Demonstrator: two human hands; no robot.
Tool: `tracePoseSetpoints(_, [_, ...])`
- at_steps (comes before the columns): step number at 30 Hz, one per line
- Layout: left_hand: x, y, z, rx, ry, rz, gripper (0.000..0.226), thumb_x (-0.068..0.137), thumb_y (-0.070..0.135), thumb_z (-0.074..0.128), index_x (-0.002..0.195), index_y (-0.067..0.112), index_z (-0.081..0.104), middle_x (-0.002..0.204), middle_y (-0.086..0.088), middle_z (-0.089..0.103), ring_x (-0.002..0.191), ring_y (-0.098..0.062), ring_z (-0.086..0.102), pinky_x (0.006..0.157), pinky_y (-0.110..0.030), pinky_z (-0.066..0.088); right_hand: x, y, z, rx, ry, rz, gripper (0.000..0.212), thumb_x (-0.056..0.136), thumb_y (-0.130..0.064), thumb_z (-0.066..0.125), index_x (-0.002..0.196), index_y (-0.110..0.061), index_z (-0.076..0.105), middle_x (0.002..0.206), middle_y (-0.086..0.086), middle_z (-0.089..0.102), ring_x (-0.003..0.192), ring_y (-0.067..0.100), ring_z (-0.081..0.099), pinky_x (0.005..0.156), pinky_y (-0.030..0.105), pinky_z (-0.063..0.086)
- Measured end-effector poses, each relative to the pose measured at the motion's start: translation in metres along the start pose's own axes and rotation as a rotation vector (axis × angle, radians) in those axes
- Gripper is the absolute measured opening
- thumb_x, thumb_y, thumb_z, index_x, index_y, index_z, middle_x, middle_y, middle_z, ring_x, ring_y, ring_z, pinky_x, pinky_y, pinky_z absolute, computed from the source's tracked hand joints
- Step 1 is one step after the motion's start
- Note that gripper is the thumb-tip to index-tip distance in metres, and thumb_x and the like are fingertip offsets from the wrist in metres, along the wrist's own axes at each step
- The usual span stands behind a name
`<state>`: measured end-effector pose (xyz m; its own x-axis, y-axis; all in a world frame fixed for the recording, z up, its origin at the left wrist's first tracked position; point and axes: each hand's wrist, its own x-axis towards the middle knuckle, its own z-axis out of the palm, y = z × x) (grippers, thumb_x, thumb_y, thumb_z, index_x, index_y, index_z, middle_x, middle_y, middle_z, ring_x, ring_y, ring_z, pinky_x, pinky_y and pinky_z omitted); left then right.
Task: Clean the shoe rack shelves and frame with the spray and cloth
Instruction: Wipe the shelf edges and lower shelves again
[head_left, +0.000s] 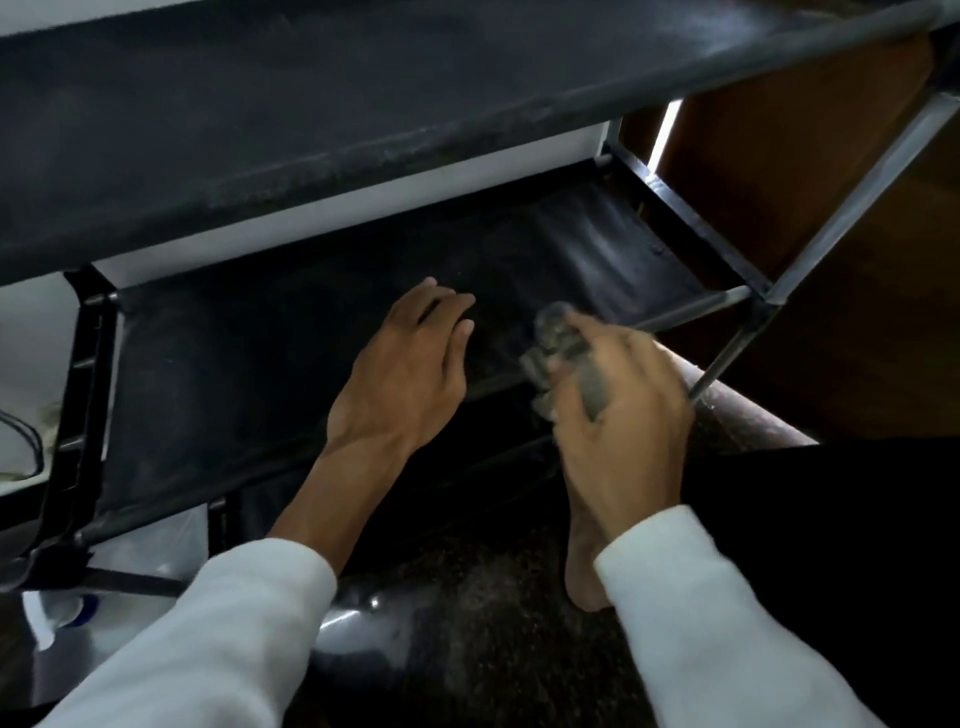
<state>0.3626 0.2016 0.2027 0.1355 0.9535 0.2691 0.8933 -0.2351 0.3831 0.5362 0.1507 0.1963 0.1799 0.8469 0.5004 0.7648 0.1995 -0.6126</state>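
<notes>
While your left hand (410, 358) lay flat on the lower shelf (234, 374) of the shoe rack (852, 176), its fingers were straight and a little apart. Your right hand (618, 410) was curled round the grey cloth (561, 358). The cloth was bunched up and blurry, just over the front bar (691, 310) of that shelf. The top shelf (363, 104) looked dusty along its front edge. Your bare foot (584, 566) rested on the dark speckled floor (467, 623).
</notes>
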Motion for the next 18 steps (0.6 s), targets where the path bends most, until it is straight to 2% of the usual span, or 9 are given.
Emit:
tracePoseSetpoints(2, [0.001, -0.004, 0.001, -0.043, -0.002, 0.008, 0.050, 0.101, 0.037, 0.029, 0.138, 0.018, 0.056, 0.148, -0.003, 0.049, 0.143, -0.015, 0.040, 0.109, -0.041, 0.045, -0.015, -0.023, 0.015, 0.034, -0.049, -0.025, 0.042, 0.087, -0.023, 0.063, 0.129, -0.024, 0.065, 0.116, -0.001, 0.061, 0.104, 0.022, 0.056, 0.088, 0.036, 0.051])
tracePoseSetpoints(5, [0.000, -0.009, 0.000, -0.060, 0.003, 0.003, 0.049, 0.100, 0.032, 0.029, 0.138, 0.016, 0.056, 0.148, -0.002, 0.048, 0.145, -0.015, 0.035, 0.112, -0.037, 0.039, -0.021, -0.032, 0.025, 0.025, -0.023, -0.056, 0.036, 0.088, -0.022, 0.067, 0.125, -0.018, 0.069, 0.112, 0.001, 0.063, 0.099, 0.019, 0.054, 0.081, 0.021, 0.045])
tracePoseSetpoints(8, [0.001, -0.009, 0.001, -0.037, 0.021, 0.014, 0.047, 0.102, 0.032, 0.030, 0.135, 0.015, 0.059, 0.146, 0.001, 0.050, 0.146, -0.013, 0.033, 0.109, -0.035, 0.039, -0.010, -0.019, 0.020, 0.007, -0.047, -0.079, 0.036, 0.088, -0.021, 0.067, 0.123, -0.015, 0.069, 0.111, 0.003, 0.064, 0.100, 0.022, 0.056, 0.082, 0.029, 0.049])
tracePoseSetpoints(12, [-0.001, -0.010, 0.001, -0.027, 0.039, 0.014, 0.040, 0.104, 0.027, 0.036, 0.132, 0.014, 0.062, 0.142, 0.002, 0.052, 0.147, -0.012, 0.032, 0.106, -0.030, 0.038, 0.013, 0.013, 0.006, -0.026, 0.024, -0.025, 0.036, 0.088, -0.021, 0.068, 0.123, -0.016, 0.068, 0.113, 0.005, 0.065, 0.100, 0.029, 0.059, 0.094, 0.037, 0.047])
tracePoseSetpoints(15, [-0.002, -0.007, 0.001, -0.005, 0.055, 0.008, 0.036, 0.105, 0.022, 0.039, 0.132, 0.013, 0.062, 0.141, 0.001, 0.053, 0.146, -0.012, 0.033, 0.106, -0.028, 0.037, 0.032, 0.042, -0.009, -0.104, 0.097, 0.057, 0.034, 0.091, -0.022, 0.064, 0.125, -0.015, 0.067, 0.115, 0.006, 0.066, 0.099, 0.032, 0.060, 0.092, 0.027, 0.039])
tracePoseSetpoints(18, [-0.001, -0.003, 0.001, 0.026, 0.067, 0.009, 0.036, 0.104, 0.021, 0.040, 0.133, 0.014, 0.061, 0.141, 0.001, 0.054, 0.145, -0.014, 0.035, 0.107, -0.035, 0.043, 0.030, 0.039, -0.009, -0.064, 0.124, 0.110, 0.035, 0.089, -0.014, 0.066, 0.124, -0.013, 0.068, 0.114, 0.007, 0.066, 0.100, 0.031, 0.059, 0.089, 0.016, 0.032])
